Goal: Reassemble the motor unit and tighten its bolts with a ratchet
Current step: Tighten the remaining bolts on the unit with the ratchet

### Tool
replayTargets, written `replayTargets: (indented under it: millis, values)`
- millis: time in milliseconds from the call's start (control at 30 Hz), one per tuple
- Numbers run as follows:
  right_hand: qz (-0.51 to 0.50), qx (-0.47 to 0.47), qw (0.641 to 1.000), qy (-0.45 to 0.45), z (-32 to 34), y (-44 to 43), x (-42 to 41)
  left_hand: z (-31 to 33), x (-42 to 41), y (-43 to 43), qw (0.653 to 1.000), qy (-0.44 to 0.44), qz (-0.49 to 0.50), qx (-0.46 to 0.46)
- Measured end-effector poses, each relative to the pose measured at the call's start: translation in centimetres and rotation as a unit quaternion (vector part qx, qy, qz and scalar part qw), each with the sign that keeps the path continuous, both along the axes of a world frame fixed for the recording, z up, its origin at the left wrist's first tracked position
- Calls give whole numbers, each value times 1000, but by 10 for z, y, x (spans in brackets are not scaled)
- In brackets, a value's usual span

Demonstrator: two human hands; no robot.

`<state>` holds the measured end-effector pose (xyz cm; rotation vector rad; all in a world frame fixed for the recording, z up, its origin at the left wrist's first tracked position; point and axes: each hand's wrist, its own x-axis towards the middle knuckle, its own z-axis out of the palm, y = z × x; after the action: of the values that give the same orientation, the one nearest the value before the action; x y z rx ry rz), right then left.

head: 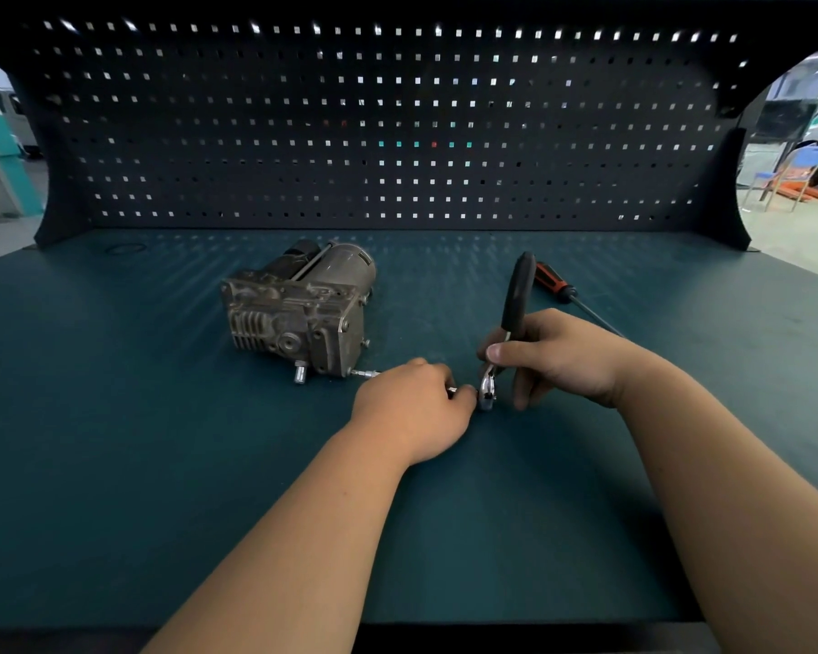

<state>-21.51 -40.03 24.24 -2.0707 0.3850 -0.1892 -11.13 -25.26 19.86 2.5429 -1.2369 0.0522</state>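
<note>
Now the motor [298,313] seems assembled; my left hand [412,403] holds the extension bar [367,373], my right hand [558,356] the ratchet [515,299]; tightening remains.

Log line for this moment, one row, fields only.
right hand: holds ratchet | left hand: grips extension bar, tip at motor unit | screwdriver: lying on bench

Both forearms reach forward; left hand [412,410] and right hand [560,356] curl their fingers [523,389], close together.
</note>
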Motion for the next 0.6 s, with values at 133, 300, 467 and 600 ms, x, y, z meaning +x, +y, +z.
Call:
replayTargets:
  millis: [133,300,467,600]
  values:
    - [-15,-7,1000,-4,-2,-2,2,0,1,0,1000,-1,3,5]
    - [-35,0,999,-6,-7,-5,5,0,-1,-1,1000,-12,6,16]
    - [-36,-3,999,0,-9,-8,7,0,-2,-1,999,-29,2,23]
    - [-28,-9,1000,5,-8,-9,7,-1,-2,-3,999,-35,-2,24]
